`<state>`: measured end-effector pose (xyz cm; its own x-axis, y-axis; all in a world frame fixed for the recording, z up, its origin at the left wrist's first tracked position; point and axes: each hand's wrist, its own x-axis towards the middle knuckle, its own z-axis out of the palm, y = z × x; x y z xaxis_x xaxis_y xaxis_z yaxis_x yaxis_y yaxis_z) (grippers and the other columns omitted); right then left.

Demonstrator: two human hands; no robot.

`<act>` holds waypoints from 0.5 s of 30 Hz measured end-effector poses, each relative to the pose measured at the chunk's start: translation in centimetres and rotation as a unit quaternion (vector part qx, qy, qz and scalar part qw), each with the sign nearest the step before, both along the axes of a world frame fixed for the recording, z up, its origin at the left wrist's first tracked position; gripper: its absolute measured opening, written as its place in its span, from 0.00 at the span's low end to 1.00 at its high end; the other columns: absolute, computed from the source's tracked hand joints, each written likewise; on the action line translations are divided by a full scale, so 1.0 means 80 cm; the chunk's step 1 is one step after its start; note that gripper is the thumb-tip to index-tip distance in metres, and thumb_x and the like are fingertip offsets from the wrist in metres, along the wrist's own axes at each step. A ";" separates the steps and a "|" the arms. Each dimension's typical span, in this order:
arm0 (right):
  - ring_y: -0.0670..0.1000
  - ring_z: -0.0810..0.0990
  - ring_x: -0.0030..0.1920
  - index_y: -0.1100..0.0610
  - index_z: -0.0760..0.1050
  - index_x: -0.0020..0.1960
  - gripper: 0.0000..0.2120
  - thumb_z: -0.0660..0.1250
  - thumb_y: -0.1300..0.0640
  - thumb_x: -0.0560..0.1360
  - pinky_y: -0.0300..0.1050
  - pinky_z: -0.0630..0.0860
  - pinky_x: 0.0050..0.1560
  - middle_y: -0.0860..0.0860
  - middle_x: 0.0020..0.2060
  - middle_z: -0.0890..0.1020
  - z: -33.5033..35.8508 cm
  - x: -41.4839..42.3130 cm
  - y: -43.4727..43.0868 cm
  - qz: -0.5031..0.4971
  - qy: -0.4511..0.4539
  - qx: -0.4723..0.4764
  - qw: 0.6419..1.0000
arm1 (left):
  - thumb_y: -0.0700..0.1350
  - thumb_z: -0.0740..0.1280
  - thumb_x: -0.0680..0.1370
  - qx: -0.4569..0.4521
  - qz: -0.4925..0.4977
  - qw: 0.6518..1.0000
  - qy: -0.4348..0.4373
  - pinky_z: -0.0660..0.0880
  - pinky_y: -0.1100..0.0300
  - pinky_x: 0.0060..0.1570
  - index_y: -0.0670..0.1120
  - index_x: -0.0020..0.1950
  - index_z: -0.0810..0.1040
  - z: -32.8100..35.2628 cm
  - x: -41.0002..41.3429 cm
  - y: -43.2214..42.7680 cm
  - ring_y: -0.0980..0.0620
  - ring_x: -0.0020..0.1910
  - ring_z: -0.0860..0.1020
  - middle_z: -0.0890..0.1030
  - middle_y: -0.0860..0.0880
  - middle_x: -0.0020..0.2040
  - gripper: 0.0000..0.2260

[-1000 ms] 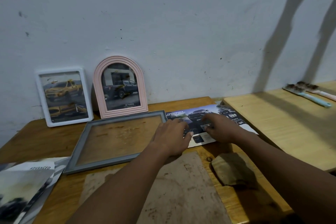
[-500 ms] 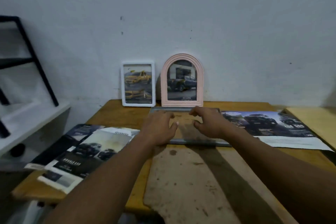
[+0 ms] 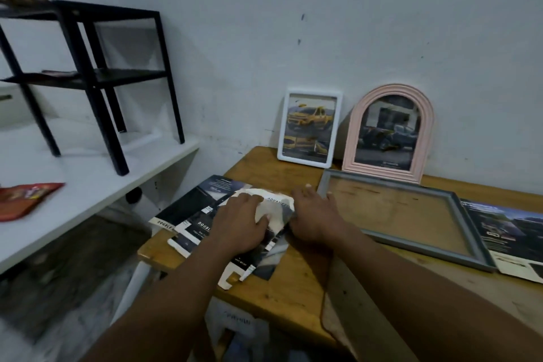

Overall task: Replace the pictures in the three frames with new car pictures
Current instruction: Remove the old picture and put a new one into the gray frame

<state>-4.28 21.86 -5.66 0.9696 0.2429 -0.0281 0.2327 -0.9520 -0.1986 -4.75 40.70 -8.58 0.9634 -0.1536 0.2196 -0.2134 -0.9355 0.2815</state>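
A white frame (image 3: 310, 126) with a yellow car picture and a pink arched frame (image 3: 388, 132) with a dark car picture lean on the wall. In front of them a grey frame (image 3: 411, 244) lies flat with no picture in it. A dark car picture (image 3: 511, 229) lies to its right. Car brochures (image 3: 199, 211) are stacked at the table's left corner. My left hand (image 3: 241, 223) grips the top sheet (image 3: 273, 209), which bulges up. My right hand (image 3: 314, 214) lies palm down against that sheet's right edge, fingers apart, beside the grey frame's corner.
A worn brown board (image 3: 352, 317) lies on the wooden table (image 3: 293, 288) near me. To the left, a white shelf (image 3: 102, 185) carries a black metal rack (image 3: 97, 82) and a red packet (image 3: 23, 197). The wall stands right behind the frames.
My view has swung left. Both hands moved from the grey frame over to the brochure stack at the left corner, and the left hand has taken hold of the top sheet.
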 end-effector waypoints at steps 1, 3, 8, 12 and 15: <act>0.57 0.46 0.80 0.54 0.52 0.78 0.33 0.62 0.49 0.78 0.68 0.42 0.75 0.58 0.79 0.55 -0.002 0.001 0.004 -0.008 0.011 -0.009 1.000 | 0.59 0.61 0.82 0.006 0.005 1.000 0.000 0.68 0.48 0.69 0.49 0.75 0.70 -0.006 0.000 0.003 0.45 0.70 0.71 0.73 0.46 0.72 0.24; 0.57 0.45 0.80 0.54 0.51 0.79 0.33 0.61 0.50 0.79 0.69 0.41 0.74 0.58 0.79 0.55 -0.004 0.001 0.010 -0.018 0.011 -0.011 1.000 | 0.60 0.59 0.82 0.011 0.013 1.000 -0.008 0.67 0.48 0.69 0.50 0.75 0.69 -0.014 0.000 0.006 0.45 0.70 0.70 0.73 0.47 0.72 0.25; 0.58 0.60 0.76 0.52 0.56 0.76 0.31 0.65 0.53 0.77 0.69 0.49 0.74 0.56 0.74 0.67 -0.015 -0.001 0.016 -0.035 -0.032 0.043 0.998 | 0.61 0.59 0.82 0.013 0.017 0.999 -0.028 0.68 0.45 0.68 0.50 0.75 0.69 -0.021 0.001 0.003 0.45 0.70 0.71 0.74 0.47 0.71 0.25; 0.56 0.72 0.68 0.48 0.61 0.71 0.26 0.66 0.57 0.76 0.64 0.58 0.71 0.52 0.66 0.76 -0.016 -0.004 0.021 -0.051 -0.069 0.150 0.985 | 0.64 0.59 0.80 0.007 0.013 1.000 -0.014 0.68 0.44 0.69 0.50 0.77 0.66 -0.020 0.003 0.002 0.45 0.71 0.70 0.72 0.46 0.73 0.29; 0.55 0.75 0.65 0.48 0.63 0.70 0.23 0.66 0.58 0.78 0.59 0.67 0.67 0.50 0.64 0.78 -0.010 -0.002 0.024 -0.048 -0.103 0.244 0.963 | 0.69 0.59 0.77 -0.014 0.009 1.000 -0.007 0.70 0.43 0.68 0.52 0.78 0.64 -0.017 0.002 -0.001 0.44 0.72 0.69 0.69 0.46 0.75 0.34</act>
<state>-4.47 23.78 -6.48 0.9613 0.0873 0.2613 0.2300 -0.7764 -0.5867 -4.61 40.64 -9.96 0.9627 -0.1290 0.2379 -0.2002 -0.9309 0.3055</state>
